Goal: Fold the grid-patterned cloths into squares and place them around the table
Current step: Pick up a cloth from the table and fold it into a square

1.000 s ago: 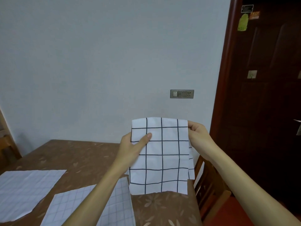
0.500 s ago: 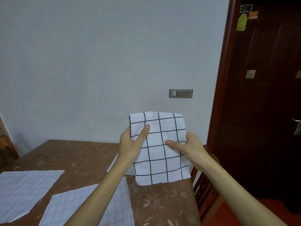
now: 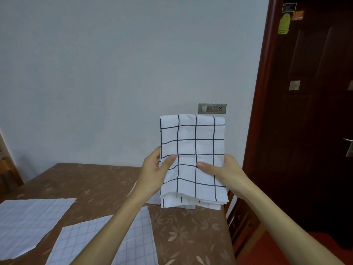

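Here both hands (image 3: 193, 169) pinch the cloth (image 3: 192, 146) (folded, upright).

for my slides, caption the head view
Both hands, left and right, hold a folded white black-grid cloth above a brown table.

The right hand (image 3: 228, 172) has slid from the grid-patterned cloth's (image 3: 193, 159) top corner, at 1 o'clock, down to its 3 o'clock edge, thumb in front. The cloth now stands squarer, layered edges showing at 6 o'clock.
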`<action>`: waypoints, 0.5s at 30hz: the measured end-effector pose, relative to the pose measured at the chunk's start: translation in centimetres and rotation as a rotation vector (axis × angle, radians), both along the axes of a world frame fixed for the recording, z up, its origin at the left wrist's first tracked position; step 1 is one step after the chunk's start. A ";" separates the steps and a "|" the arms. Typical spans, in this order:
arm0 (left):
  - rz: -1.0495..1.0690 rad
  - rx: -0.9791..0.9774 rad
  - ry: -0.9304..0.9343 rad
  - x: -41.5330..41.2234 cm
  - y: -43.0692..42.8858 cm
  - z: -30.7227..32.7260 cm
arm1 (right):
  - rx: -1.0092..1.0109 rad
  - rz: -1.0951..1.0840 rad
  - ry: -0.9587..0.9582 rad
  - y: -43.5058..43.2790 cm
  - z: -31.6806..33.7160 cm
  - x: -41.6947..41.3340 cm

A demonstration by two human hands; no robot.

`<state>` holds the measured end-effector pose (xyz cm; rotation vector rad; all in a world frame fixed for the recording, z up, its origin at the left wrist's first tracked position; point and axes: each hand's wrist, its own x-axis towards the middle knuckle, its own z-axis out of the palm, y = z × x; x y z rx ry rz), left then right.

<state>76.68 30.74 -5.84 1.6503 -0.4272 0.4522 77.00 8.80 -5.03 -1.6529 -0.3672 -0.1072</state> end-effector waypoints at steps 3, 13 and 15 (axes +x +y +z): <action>-0.067 0.012 0.074 -0.5 0.2 0.0 | 0.053 -0.052 -0.039 -0.1 -0.1 0.0; 0.008 -0.013 0.121 0.1 1.9 -1.8 | 0.118 -0.164 -0.075 -0.6 -0.3 0.9; 0.049 0.068 0.098 0.2 2.4 -1.7 | 0.127 -0.203 -0.109 -1.1 0.3 1.4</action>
